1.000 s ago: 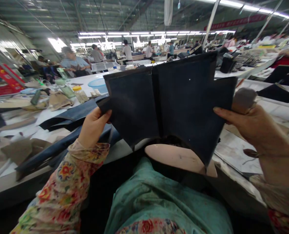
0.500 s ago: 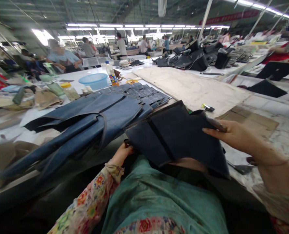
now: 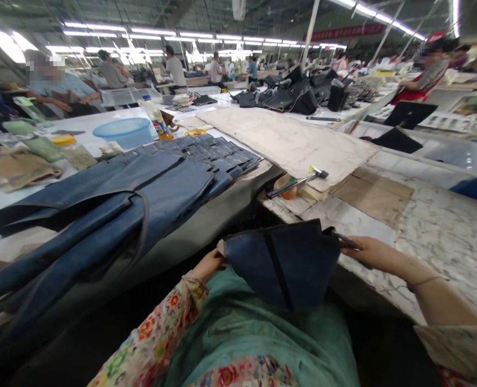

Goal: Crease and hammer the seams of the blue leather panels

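A dark blue leather-like panel (image 3: pixel 246 258) with a black stripe hangs in front of my green apron, above my lap. My left hand (image 3: pixel 211 264) is closed on its upper left corner. At the upper right corner my right hand (image 3: pixel 369 252) is closed, with a slim dark grey piece showing between the fingers and the panel; whether this is a folded edge or a tool I cannot tell. On the table to the left lies a stack of similar blue panels (image 3: pixel 174 188). A hammer (image 3: pixel 297 184) rests at the near corner of the right-hand table.
Beige cloth (image 3: pixel 279 134) and cardboard (image 3: pixel 371 196) cover parts of the table. Further back stand a blue basin (image 3: pixel 121 131), a drink bottle (image 3: pixel 157 118) and a yellow-lidded jar (image 3: pixel 73 152). Black bags (image 3: pixel 287 97) are heaped behind. A clear bin (image 3: pixel 435 153) stands right. Several people work around.
My view has turned right. Both hands have brought the panel lower and off the table edge, towards my lap, and it is tilted differently. The hammer behind it has come into full view.
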The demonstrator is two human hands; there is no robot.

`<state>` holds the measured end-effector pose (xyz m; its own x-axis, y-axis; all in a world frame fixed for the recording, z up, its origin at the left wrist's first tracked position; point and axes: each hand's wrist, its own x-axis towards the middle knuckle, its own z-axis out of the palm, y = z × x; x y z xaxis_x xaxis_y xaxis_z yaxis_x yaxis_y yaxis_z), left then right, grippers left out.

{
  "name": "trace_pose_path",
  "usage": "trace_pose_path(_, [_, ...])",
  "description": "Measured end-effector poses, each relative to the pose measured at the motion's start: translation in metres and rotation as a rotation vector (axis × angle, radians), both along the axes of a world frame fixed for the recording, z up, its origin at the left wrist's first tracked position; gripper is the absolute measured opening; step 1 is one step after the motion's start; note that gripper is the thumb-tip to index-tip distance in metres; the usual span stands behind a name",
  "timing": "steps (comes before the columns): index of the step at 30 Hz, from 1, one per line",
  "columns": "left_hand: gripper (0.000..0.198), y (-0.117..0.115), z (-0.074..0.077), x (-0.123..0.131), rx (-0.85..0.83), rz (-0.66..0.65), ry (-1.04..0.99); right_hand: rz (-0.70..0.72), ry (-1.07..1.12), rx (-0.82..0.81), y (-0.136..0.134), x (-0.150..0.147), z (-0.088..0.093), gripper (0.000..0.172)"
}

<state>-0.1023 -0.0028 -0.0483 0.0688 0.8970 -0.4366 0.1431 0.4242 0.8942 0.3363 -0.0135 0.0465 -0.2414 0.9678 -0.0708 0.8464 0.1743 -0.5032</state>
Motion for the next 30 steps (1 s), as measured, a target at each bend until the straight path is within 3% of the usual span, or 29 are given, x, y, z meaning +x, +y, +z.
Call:
trace_pose_path(2, [0.033,0.008,0.008,-0.008,0.027,0.058,-0.014,-0.07,0.041,0.06,-0.006,0.005,-0.001,0.022])
trace_pose_path(5, [0.046,0.017,0.02,-0.011,0.072,0.097,-0.027,-0.223,0.112,0.243,-0.011,-0.01,0.013,0.032])
trace_pose_path(7, [0.05,0.019,0.022,-0.006,0.108,0.101,-0.016,-0.198,0.147,0.312,-0.01,-0.029,0.02,0.034])
trace_pose_path(9, [0.049,0.017,0.021,0.0,0.138,0.096,0.0,-0.088,0.139,0.326,-0.007,-0.048,0.02,0.034])
trace_pose_path(13, [0.047,0.011,0.016,0.006,0.152,0.069,0.035,0.017,0.015,0.344,-0.003,-0.062,0.003,0.032])
trace_pose_path(18, [0.035,0.013,0.018,0.001,0.266,0.094,0.137,-0.054,-0.054,0.373,-0.027,-0.05,-0.027,0.022])
trace_pose_path(22, [0.029,0.013,0.034,0.011,0.441,0.123,0.236,-0.175,0.052,0.318,-0.055,-0.053,-0.055,0.024])
trace_pose_path(26, [0.028,0.004,0.055,0.04,0.778,-0.129,0.448,-0.314,0.144,0.301,-0.066,-0.061,-0.065,0.031])
trace_pose_path(30, [0.028,-0.007,0.068,0.086,0.96,-0.393,0.565,-0.292,0.173,0.221,-0.069,-0.067,-0.059,0.033])
